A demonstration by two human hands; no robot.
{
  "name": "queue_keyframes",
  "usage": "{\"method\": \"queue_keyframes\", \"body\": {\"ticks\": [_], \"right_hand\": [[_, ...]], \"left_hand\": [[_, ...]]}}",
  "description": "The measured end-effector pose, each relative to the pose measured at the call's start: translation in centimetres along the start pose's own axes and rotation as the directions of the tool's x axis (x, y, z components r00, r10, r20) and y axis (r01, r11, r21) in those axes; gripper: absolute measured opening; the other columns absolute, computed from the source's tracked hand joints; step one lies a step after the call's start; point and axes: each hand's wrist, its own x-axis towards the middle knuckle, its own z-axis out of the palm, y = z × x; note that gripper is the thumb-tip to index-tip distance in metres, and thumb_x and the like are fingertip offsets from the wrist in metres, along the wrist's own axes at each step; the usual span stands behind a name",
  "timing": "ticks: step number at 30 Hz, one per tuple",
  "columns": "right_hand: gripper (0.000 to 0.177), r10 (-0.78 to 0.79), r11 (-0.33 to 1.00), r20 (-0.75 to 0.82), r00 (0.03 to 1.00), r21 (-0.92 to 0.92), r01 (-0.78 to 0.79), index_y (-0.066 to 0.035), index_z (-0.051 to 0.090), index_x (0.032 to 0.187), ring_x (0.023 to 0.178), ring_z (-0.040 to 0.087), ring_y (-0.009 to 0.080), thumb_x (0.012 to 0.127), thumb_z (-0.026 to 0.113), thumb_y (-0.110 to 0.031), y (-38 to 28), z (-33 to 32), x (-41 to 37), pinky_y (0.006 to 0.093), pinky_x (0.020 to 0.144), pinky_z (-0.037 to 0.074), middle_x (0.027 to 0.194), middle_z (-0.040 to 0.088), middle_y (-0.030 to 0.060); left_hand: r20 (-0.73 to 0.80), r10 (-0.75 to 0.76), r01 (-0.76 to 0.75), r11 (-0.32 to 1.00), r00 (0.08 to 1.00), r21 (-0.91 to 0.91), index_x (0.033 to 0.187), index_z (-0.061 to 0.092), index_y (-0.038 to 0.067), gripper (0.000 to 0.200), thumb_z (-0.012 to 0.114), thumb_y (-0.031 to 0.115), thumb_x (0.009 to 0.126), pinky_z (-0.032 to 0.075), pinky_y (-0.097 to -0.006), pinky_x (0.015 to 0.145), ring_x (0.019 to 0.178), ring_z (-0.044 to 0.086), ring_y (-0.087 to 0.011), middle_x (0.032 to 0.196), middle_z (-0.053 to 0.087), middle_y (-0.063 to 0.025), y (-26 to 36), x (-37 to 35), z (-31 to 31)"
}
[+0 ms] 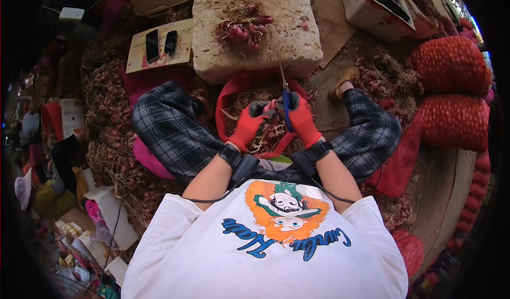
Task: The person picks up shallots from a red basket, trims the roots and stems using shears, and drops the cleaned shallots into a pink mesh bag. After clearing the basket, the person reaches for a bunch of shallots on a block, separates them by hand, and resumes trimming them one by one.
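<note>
My left hand [249,124], in a red glove with dark fingers, is closed on a small reddish shallot [270,107]. My right hand [301,119], gloved the same way, grips a pair of scissors [287,109] by the blue handles. The scissors' metal blades point away from me, toward the pale foam block. Both hands are close together over a red-rimmed basket [219,108] between my legs, which contains shallots and dry stalks. A bunch of shallots [244,28] with dried tops lies on the foam block [297,44].
Left of the block, a phone [152,45] and a small black device [170,42] rest on a yellow board [137,60]. Shallots [106,108] cover the ground at left. Full red net sacks [451,65] are stacked at right, below an open foam box [366,15].
</note>
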Motion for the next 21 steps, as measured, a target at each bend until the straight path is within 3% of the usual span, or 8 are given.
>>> {"method": "queue_keyframes", "body": {"ticks": [2, 5, 8, 10, 12, 15, 18, 21], "right_hand": [[0.029, 0.038, 0.986, -0.074, 0.997, -0.158, -0.049, 0.000, 0.056, 0.102, 0.081, 0.060, 0.0130, 0.076, 0.067, -0.006, 1.8, -0.3, 0.7, 0.0257, 0.072, 0.049, 0.090, 0.062, 0.0072], [0.030, 0.278, 0.944, 0.005, 0.961, 0.186, -0.274, 0.000, 0.055, 0.105, 0.078, 0.060, 0.0138, 0.077, 0.065, -0.007, 2.9, -1.5, 0.1, 0.0268, 0.069, 0.050, 0.089, 0.062, 0.0066], [0.026, 0.276, 0.831, 0.138, 0.951, 0.462, -0.309, -0.003, 0.057, 0.102, 0.073, 0.061, 0.0123, 0.077, 0.064, -0.007, 0.2, -1.2, -0.8, 0.0254, 0.062, 0.050, 0.090, 0.063, 0.0052], [0.028, 0.255, 0.851, 0.110, 0.961, 0.446, -0.277, -0.003, 0.057, 0.102, 0.073, 0.061, 0.0119, 0.076, 0.066, -0.006, -0.1, -0.7, -0.5, 0.0247, 0.062, 0.050, 0.089, 0.063, 0.0043], [0.028, 0.220, 0.882, 0.091, 0.971, 0.406, -0.238, -0.002, 0.057, 0.103, 0.073, 0.061, 0.0119, 0.076, 0.066, -0.005, -1.3, -0.3, -0.5, 0.0249, 0.062, 0.050, 0.089, 0.063, 0.0043], [0.029, 0.214, 0.886, 0.087, 0.973, 0.402, -0.231, -0.002, 0.056, 0.103, 0.076, 0.061, 0.0136, 0.075, 0.065, -0.004, -1.2, -0.2, -0.4, 0.0263, 0.067, 0.050, 0.090, 0.063, 0.0050], [0.028, 0.077, 0.981, 0.004, 0.997, 0.175, -0.077, -0.001, 0.056, 0.101, 0.080, 0.061, 0.0150, 0.075, 0.064, -0.002, 0.1, 0.5, -0.1, 0.0274, 0.071, 0.050, 0.090, 0.063, 0.0059], [0.026, 0.042, 0.996, 0.013, 0.999, 0.082, -0.043, -0.002, 0.056, 0.098, 0.081, 0.060, 0.0150, 0.074, 0.064, -0.001, -1.1, 1.4, -0.9, 0.0281, 0.073, 0.049, 0.090, 0.063, 0.0060]], "left_hand": [[-0.047, -0.048, 0.048, 0.999, 0.998, -0.006, 0.103, 0.057, 0.005, 0.021, 0.062, 0.019, 0.088, 0.046, -0.0243, 0.062, 0.072, 0.055, -0.0074, 0.085, 0.059, 0.0012, 1.2, -0.3, 0.4], [-0.029, 0.012, -0.009, 0.997, 1.000, 0.081, 0.103, 0.057, 0.006, 0.024, 0.059, 0.026, 0.090, 0.046, -0.0263, 0.058, 0.069, 0.055, -0.0087, 0.084, 0.058, 0.0018, 0.9, 0.4, -0.3], [0.105, 0.003, 0.012, 0.990, 0.994, -0.141, 0.109, 0.055, 0.005, 0.025, 0.054, 0.023, 0.093, 0.044, -0.0255, 0.075, 0.084, 0.052, -0.0088, 0.098, 0.057, -0.0010, -0.9, 1.2, -1.3], [0.110, 0.009, 0.008, 0.988, 0.994, -0.152, 0.113, 0.054, 0.005, 0.026, 0.053, 0.023, 0.094, 0.043, -0.0240, 0.077, 0.087, 0.052, -0.0079, 0.100, 0.057, -0.0010, 0.1, 0.7, -0.4], [0.013, 0.067, -0.068, 0.993, 0.998, 0.098, 0.113, 0.056, 0.007, 0.031, 0.056, 0.029, 0.092, 0.044, -0.0224, 0.064, 0.076, 0.052, -0.0063, 0.091, 0.058, 0.0020, 1.8, -0.3, 0.9], [0.088, 0.006, 0.016, 0.968, 0.996, -0.249, 0.116, 0.055, 0.006, 0.032, 0.056, 0.026, 0.092, 0.043, -0.0209, 0.068, 0.082, 0.050, -0.0048, 0.095, 0.058, 0.0021, 0.6, 0.0, 0.2], [0.142, -0.152, 0.187, 0.943, 0.978, -0.277, 0.118, 0.054, 0.004, 0.032, 0.055, 0.024, 0.092, 0.043, -0.0215, 0.070, 0.083, 0.050, -0.0048, 0.100, 0.057, 0.0025, 1.1, 0.0, 0.7], [0.192, -0.125, 0.167, 0.960, 0.973, -0.223, 0.119, 0.052, 0.005, 0.029, 0.052, 0.020, 0.093, 0.043, -0.0230, 0.074, 0.086, 0.052, -0.0071, 0.104, 0.057, 0.0001, -0.9, 0.3, -0.7]]}}
